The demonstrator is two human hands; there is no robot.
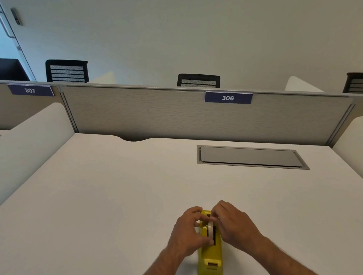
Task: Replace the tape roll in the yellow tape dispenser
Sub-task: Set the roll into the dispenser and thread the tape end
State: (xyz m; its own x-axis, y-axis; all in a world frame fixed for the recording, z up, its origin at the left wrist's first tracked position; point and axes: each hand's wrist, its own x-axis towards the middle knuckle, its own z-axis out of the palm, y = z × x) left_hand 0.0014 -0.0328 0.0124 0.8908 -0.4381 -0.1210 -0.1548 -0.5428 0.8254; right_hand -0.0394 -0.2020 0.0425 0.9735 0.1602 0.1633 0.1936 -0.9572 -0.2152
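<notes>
While the yellow tape dispenser [210,258] stands on the desk [94,215], left hand [186,231] and right hand [233,222] pinching its tape roll [210,228]

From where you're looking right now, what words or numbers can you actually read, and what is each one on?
"307" on the dark blue sign fixed to the top of the partition at the left.
"306" on the dark blue sign on the partition straight ahead.
No readable text shows on the yellow tape dispenser or the tape roll.
The small panel beside the door is too small to read.
</notes>
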